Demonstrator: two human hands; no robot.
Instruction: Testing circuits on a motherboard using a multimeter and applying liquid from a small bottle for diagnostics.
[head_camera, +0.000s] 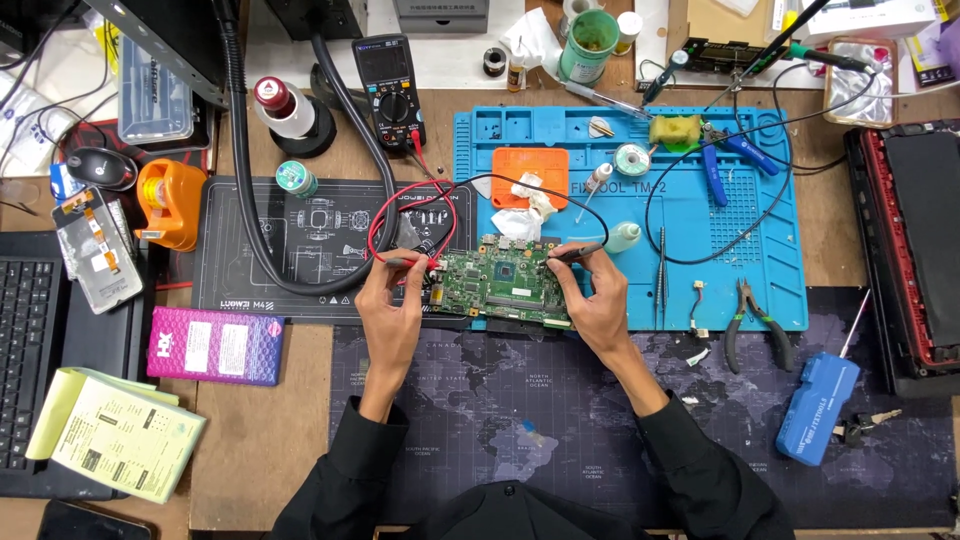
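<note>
A green circuit board (503, 281) lies at the front edge of a blue work mat (700, 215). My left hand (392, 305) holds a red test probe (412, 259) with its tip at the board's left edge. My right hand (597, 300) holds a black test probe (570, 254) with its tip touching the board's upper right part. Red and black leads run back to a black multimeter (388, 88) at the rear.
Pliers (752, 322) and a blue tool (815, 406) lie to the right. An orange pad (529, 172), sponge (675, 130) and blue cutters (725, 150) sit on the mat. A pink package (215, 346), yellow papers (118, 432), keyboard (25, 340) and orange holder (170, 203) stand left.
</note>
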